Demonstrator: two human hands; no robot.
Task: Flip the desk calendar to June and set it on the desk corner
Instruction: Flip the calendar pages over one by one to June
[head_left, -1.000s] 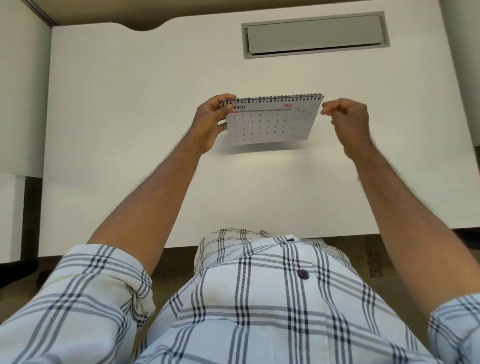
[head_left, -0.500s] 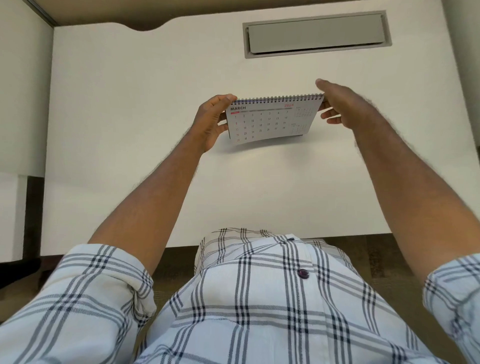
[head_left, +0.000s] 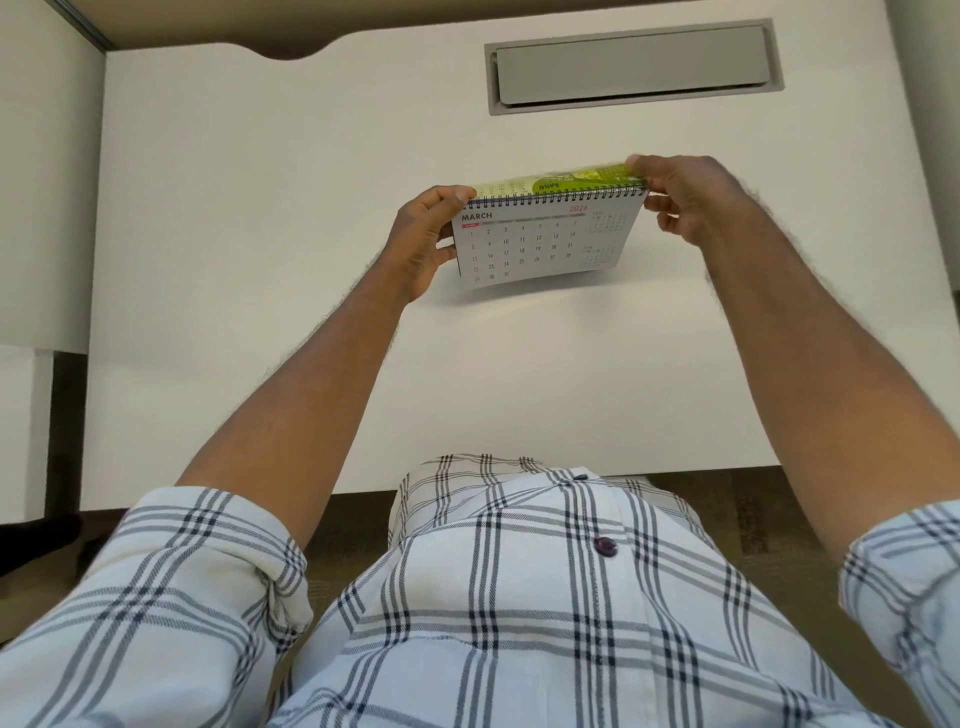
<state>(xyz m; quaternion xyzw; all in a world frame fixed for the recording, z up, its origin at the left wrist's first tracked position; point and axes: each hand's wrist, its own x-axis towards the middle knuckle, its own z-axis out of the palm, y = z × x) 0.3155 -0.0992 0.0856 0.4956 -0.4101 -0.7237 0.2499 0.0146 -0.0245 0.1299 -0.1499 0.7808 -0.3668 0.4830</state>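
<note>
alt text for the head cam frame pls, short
Two bare hands hold a spiral-bound desk calendar showing March above a white desk. The left hand grips its left edge; the right hand pinches a green-printed sheet at the top right.

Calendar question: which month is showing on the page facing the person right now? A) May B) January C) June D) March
D: the calendar page reads MARCH at its top left, held by the left hand and right hand at the spiral edge.
</note>
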